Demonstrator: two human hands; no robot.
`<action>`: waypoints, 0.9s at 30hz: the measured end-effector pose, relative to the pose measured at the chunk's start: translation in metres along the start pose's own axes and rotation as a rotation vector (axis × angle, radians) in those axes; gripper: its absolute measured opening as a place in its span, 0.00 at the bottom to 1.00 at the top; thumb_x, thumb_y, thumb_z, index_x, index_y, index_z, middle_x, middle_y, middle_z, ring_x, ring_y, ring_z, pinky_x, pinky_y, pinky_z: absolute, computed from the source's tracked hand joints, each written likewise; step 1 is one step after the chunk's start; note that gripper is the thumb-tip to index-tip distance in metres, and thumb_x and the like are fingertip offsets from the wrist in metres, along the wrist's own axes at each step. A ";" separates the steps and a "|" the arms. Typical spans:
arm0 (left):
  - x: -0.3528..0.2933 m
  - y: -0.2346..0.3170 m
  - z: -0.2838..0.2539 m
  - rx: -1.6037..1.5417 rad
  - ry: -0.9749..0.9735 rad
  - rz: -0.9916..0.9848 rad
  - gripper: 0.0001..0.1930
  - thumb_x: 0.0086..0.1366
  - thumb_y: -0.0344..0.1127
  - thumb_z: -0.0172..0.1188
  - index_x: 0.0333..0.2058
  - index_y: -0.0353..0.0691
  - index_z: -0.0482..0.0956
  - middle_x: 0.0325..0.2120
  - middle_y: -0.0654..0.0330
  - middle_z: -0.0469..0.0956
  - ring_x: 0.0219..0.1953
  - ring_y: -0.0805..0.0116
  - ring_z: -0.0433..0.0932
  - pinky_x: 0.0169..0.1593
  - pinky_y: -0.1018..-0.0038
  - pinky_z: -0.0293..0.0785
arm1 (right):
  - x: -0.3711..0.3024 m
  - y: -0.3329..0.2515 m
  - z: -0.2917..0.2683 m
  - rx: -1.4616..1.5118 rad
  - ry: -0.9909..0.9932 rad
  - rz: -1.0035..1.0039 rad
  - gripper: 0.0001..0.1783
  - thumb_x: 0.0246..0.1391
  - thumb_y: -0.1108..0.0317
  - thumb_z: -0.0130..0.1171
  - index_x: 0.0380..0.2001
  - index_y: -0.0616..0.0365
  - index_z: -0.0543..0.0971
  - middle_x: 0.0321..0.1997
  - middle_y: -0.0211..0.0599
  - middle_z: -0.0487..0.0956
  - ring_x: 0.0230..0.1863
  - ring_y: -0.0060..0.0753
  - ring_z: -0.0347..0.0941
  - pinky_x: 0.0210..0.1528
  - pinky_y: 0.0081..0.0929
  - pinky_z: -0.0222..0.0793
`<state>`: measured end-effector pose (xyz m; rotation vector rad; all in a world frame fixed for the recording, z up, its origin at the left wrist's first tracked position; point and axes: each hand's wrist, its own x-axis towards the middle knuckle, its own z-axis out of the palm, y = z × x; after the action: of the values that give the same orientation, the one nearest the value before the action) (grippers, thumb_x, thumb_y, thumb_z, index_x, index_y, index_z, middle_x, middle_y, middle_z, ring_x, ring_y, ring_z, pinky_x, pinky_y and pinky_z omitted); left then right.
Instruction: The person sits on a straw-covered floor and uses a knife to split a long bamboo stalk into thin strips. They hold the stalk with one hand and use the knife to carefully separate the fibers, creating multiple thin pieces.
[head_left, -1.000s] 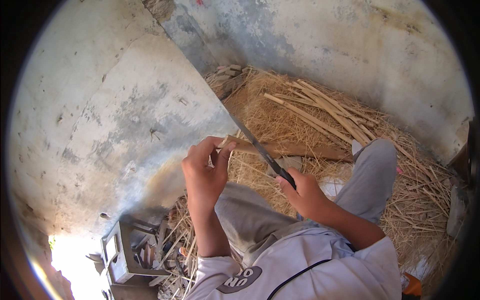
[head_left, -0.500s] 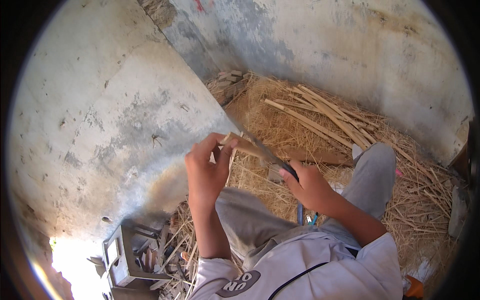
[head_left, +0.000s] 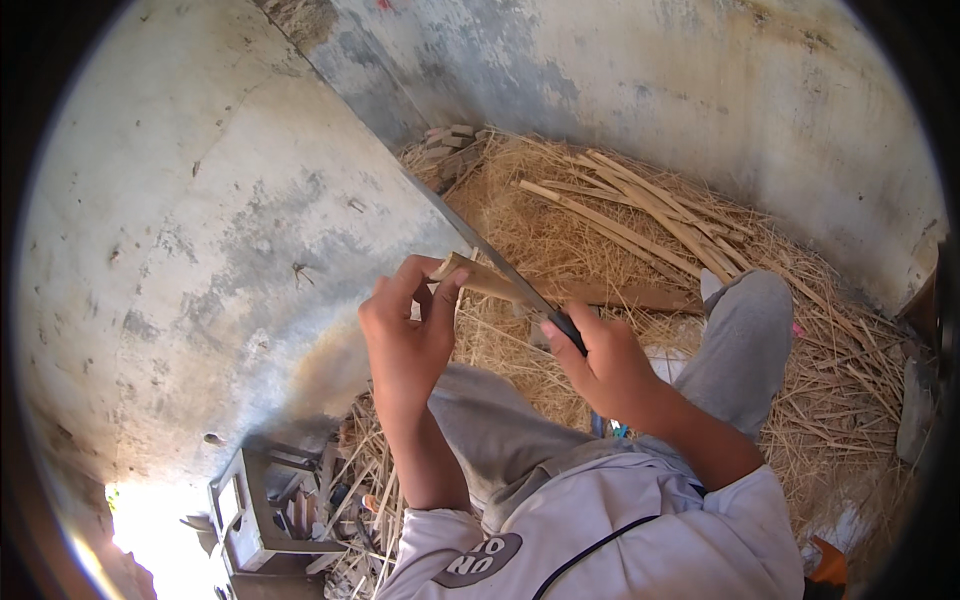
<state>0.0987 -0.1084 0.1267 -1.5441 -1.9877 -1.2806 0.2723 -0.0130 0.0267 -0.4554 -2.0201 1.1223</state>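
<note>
My left hand (head_left: 405,335) pinches the near end of a thin pale wooden strip (head_left: 490,282) between thumb and fingers. My right hand (head_left: 605,365) grips the dark handle of a long knife (head_left: 480,245), whose blade lies across the strip and points up to the left toward the wall. Both hands are raised in front of my chest, above my grey-trousered legs.
A heap of straw and shavings (head_left: 560,230) covers the floor ahead, with several long split sticks (head_left: 640,215) lying on it. Weathered concrete walls (head_left: 200,250) close in on the left and back. A grey box of scraps (head_left: 250,510) sits at lower left.
The hands with strip and knife have shifted slightly, and the view has tilted a little. The grips are unchanged.
</note>
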 end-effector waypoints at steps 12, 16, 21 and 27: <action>-0.001 -0.010 -0.002 -0.001 0.067 0.012 0.05 0.62 0.29 0.70 0.33 0.37 0.82 0.14 0.60 0.72 0.18 0.73 0.64 0.30 0.74 0.62 | 0.010 0.047 0.032 -0.173 -0.010 0.060 0.16 0.69 0.58 0.54 0.37 0.63 0.72 0.18 0.49 0.74 0.20 0.52 0.75 0.24 0.43 0.67; -0.005 -0.027 -0.003 0.008 0.054 0.031 0.07 0.65 0.30 0.68 0.36 0.34 0.80 0.17 0.69 0.70 0.22 0.84 0.63 0.27 0.81 0.59 | 0.013 0.029 0.049 0.000 0.099 -0.186 0.14 0.67 0.60 0.56 0.38 0.62 0.72 0.19 0.47 0.76 0.19 0.52 0.76 0.21 0.43 0.68; -0.002 -0.013 -0.010 0.014 0.025 -0.054 0.06 0.61 0.29 0.71 0.33 0.37 0.82 0.13 0.63 0.67 0.19 0.75 0.61 0.32 0.76 0.60 | -0.030 0.218 0.113 -0.298 -0.020 0.261 0.16 0.69 0.58 0.51 0.43 0.63 0.73 0.27 0.54 0.79 0.31 0.55 0.79 0.34 0.48 0.72; -0.015 -0.039 -0.019 -0.038 0.049 -0.068 0.06 0.64 0.29 0.69 0.35 0.34 0.81 0.15 0.68 0.69 0.20 0.81 0.62 0.26 0.80 0.55 | -0.024 0.211 0.120 -0.307 -0.099 0.505 0.17 0.68 0.56 0.51 0.41 0.60 0.75 0.28 0.56 0.80 0.33 0.59 0.79 0.36 0.51 0.73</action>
<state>0.0649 -0.1334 0.1091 -1.4593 -2.0121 -1.3772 0.1852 0.0204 -0.1979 -1.1357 -2.2410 1.1370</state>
